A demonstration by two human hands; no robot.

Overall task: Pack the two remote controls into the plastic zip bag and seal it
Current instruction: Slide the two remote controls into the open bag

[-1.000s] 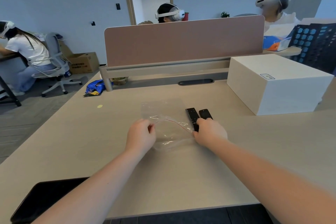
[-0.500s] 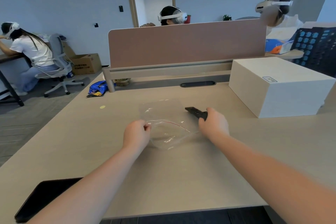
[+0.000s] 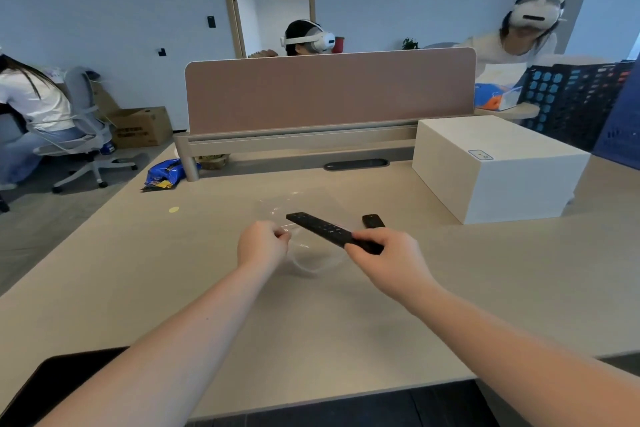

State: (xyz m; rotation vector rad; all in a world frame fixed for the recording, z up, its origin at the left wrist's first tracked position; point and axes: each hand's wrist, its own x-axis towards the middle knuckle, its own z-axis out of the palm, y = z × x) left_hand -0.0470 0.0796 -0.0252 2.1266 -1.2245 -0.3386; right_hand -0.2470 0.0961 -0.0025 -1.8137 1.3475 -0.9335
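My right hand (image 3: 389, 256) grips the near end of a long black remote control (image 3: 322, 228), held above the desk and pointing left and away over the bag. The clear plastic zip bag (image 3: 313, 255) lies on the desk in the middle, its mouth lifted open. My left hand (image 3: 263, 244) pinches the bag's left edge near the opening. A second, shorter black remote (image 3: 372, 220) lies flat on the desk just behind my right hand, partly hidden by it.
A large white box (image 3: 495, 166) stands on the desk (image 3: 173, 288) at the right. A dark flat device (image 3: 59, 381) lies at the near left corner. A pink divider panel (image 3: 329, 90) closes the far edge, with people in headsets behind it.
My right hand lifted one remote off the desk and swung it left over the bag's mouth. The other remote stayed on the desk. My left hand kept hold of the bag.
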